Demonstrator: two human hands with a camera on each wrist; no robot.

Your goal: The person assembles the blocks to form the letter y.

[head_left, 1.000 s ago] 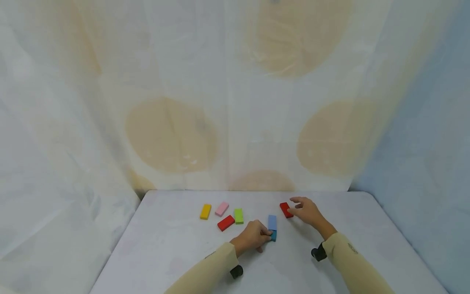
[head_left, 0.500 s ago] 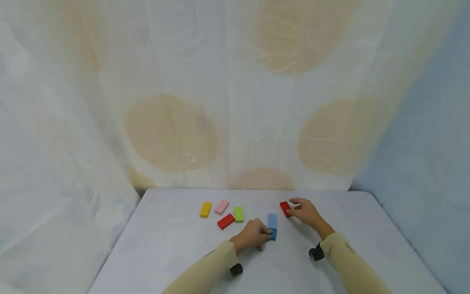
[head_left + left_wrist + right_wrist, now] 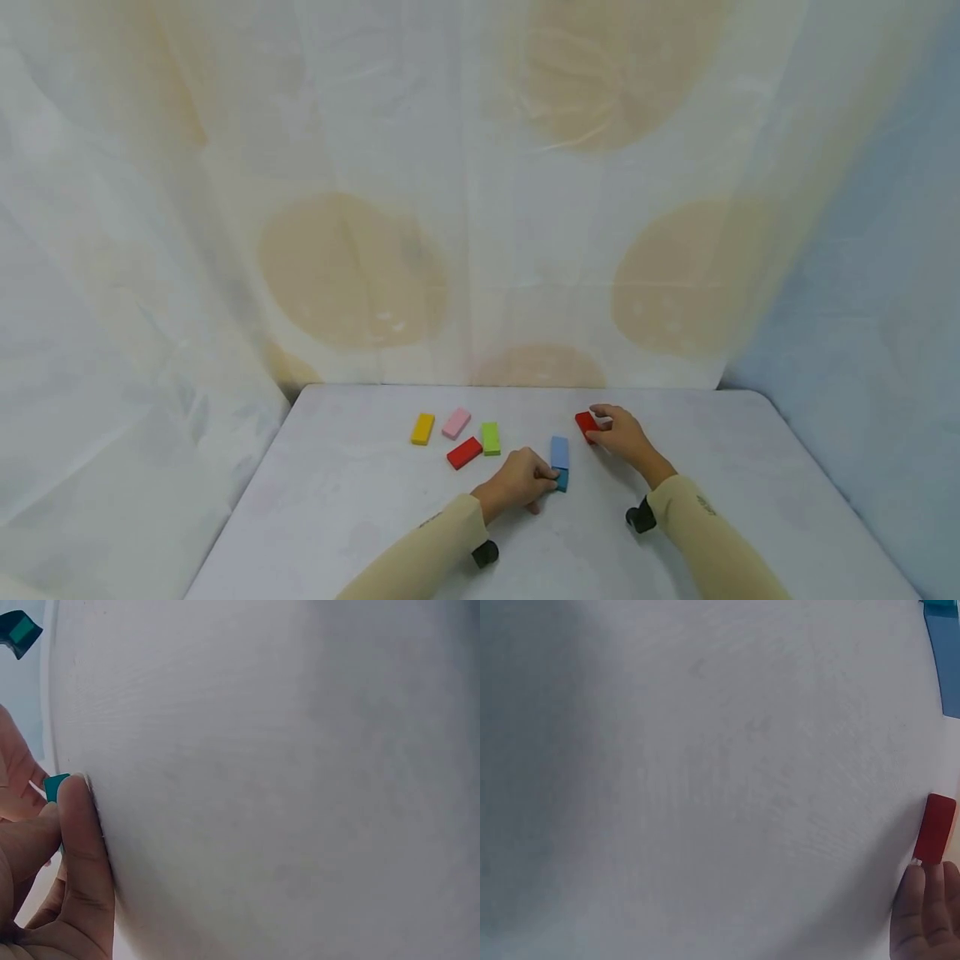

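Observation:
My left hand (image 3: 550, 478) rests on the white table (image 3: 360, 517) and pinches a small teal block (image 3: 562, 481) at its near end. In the left wrist view the thumb and a finger close on that teal block (image 3: 54, 787). A light blue block (image 3: 558, 452) lies flat just beyond it, touching it. My right hand (image 3: 597, 423) is at a red block (image 3: 584, 422) further right, with forefinger and thumb on either side of it. The right wrist view has fingertips (image 3: 928, 896) against the near end of the red block (image 3: 935, 828).
To the left lies a loose group of flat blocks: yellow (image 3: 422, 428), pink (image 3: 455, 423), green (image 3: 491, 437) and a second red one (image 3: 464, 452). A draped patterned sheet (image 3: 480, 208) stands close behind the table and along its left side.
My right hand has drawn in on the red block, its fingers nearer together. The left hand and the teal block have stayed in place.

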